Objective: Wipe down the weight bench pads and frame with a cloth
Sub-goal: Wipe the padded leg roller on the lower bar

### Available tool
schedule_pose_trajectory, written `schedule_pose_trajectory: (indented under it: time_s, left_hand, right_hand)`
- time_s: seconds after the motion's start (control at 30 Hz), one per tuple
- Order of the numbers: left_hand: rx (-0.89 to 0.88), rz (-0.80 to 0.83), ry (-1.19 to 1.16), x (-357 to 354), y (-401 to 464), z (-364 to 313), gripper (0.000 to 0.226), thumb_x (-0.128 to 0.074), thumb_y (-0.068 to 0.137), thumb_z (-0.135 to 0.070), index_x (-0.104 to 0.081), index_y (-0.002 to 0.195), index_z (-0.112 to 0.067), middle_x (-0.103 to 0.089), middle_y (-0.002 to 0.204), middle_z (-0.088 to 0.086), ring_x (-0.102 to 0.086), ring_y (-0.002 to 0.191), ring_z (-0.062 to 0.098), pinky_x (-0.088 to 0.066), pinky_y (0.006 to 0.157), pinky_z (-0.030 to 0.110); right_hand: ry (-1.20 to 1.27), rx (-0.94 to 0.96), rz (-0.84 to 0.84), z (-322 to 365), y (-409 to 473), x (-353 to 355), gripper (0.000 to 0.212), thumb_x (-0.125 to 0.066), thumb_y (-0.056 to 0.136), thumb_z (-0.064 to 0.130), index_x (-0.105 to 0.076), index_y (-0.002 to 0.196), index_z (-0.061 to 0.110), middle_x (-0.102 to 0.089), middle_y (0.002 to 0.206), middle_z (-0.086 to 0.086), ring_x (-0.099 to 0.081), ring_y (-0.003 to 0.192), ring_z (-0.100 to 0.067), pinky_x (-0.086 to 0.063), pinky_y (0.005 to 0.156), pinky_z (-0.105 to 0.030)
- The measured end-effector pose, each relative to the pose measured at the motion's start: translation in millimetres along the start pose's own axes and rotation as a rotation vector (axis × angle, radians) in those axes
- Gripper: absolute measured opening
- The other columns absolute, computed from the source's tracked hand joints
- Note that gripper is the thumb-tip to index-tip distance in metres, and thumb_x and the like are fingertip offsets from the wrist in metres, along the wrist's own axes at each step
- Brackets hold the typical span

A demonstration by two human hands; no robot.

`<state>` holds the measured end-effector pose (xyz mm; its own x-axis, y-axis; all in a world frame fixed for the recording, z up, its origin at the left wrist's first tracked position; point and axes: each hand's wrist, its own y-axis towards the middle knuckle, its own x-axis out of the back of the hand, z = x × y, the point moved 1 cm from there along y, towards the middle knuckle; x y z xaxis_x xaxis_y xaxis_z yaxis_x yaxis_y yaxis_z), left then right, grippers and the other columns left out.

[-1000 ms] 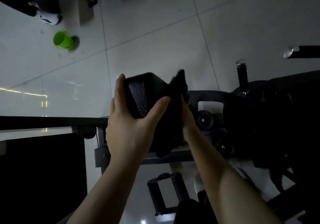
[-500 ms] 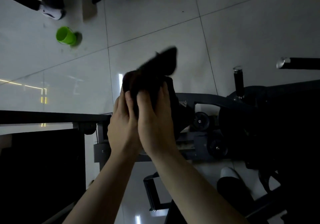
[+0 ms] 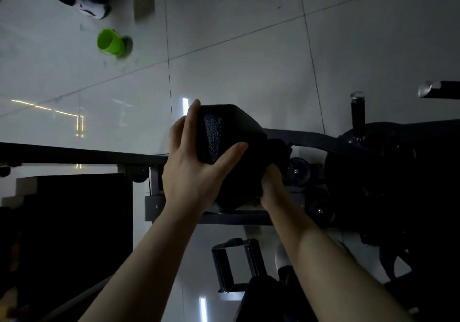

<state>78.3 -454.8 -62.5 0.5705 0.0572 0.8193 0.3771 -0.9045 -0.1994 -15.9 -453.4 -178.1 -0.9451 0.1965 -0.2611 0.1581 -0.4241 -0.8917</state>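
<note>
A black textured pad [image 3: 224, 135] of the weight machine stands at the middle of the view. My left hand [image 3: 196, 167] grips its left end, fingers over the top and thumb across its face. My right hand [image 3: 271, 184] presses a dark cloth [image 3: 278, 150] against the pad's right side; the cloth is bunched under my fingers and mostly hidden. The dark metal frame [image 3: 313, 138] runs from behind the pad to the right.
A green cup [image 3: 109, 41] lies on the tiled floor at upper left, near another person's shoe [image 3: 90, 8]. A black handle [image 3: 358, 115] sticks up at right, with rollers [image 3: 297, 171] beside my right hand. A dark bench surface [image 3: 74, 212] fills the lower left.
Half a second ago both hands were together on top of the pad with the cloth flapping upward. The right hand has now dropped with the cloth to the pad's right side, and the left grips the pad's end.
</note>
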Motion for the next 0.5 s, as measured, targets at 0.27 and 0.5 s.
schedule_pose_trajectory:
  time_s: [0.27, 0.5]
  left_hand:
    - [-0.092, 0.154, 0.066, 11, 13, -1, 0.097, -0.057, 0.06, -0.067, -0.014, 0.144, -0.044, -0.026, 0.142, -0.008, -0.039, 0.127, 0.018, -0.044, 0.097, 0.039]
    - [-0.271, 0.356, 0.604, 21, 42, -48, 0.106, -0.075, 0.07, -0.043, -0.004, 0.148, -0.038, -0.019, 0.155, -0.005, -0.03, 0.136, 0.027, -0.031, 0.103, 0.05]
  right_hand:
    - [-0.017, 0.144, 0.096, -14, -50, 2, 0.029, -0.043, 0.099, 0.028, -0.05, 0.126, 0.021, -0.059, 0.121, 0.002, -0.056, 0.108, -0.011, -0.047, 0.091, -0.026]
    - [-0.551, 0.314, -0.152, 17, -93, 78, 0.035, -0.043, 0.095, 0.005, -0.051, 0.128, 0.009, -0.058, 0.124, -0.009, -0.052, 0.119, -0.025, -0.041, 0.099, -0.032]
